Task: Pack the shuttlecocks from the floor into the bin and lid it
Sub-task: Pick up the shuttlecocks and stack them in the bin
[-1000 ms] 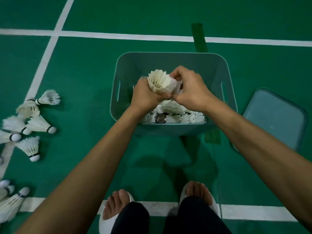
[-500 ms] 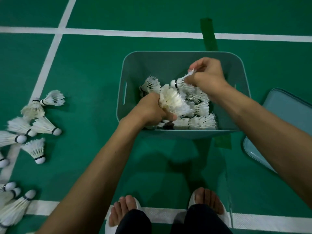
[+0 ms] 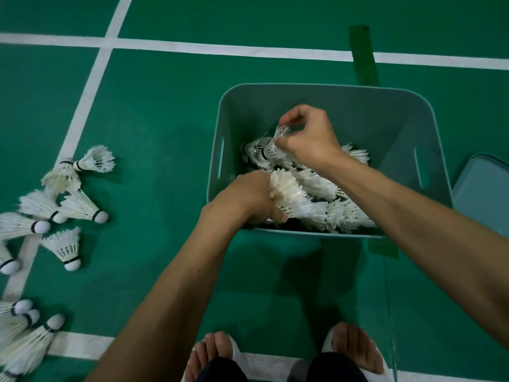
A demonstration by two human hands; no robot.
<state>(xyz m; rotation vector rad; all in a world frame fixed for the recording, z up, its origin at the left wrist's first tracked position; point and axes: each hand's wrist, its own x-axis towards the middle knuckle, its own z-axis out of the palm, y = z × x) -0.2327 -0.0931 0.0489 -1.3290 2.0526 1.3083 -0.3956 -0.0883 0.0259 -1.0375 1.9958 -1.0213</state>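
Lid (image 3: 482,194) beside bin (image 3: 358,117), loose shuttlecocks (image 3: 78,206) on floor (image 3: 165,128)

One bin (image 3: 358,111), one lid (image 3: 482,194), a left hand (image 3: 245,199), a right hand (image 3: 308,142), about eleven shuttlecocks (image 3: 78,206) on the floor, an uncountable heap (image 3: 311,186) binned.

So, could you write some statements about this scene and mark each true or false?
1. The teal plastic lid sits on the teal plastic bin. False: it lies on the green floor, right of the bin.
2. The left grip holds a stack of white feather shuttlecocks at the bin's near wall. True.
3. The right grip is empty. False: it pinches the feathers of a shuttlecock inside the bin.
4. Loose shuttlecocks lie on the floor left of the bin. True.
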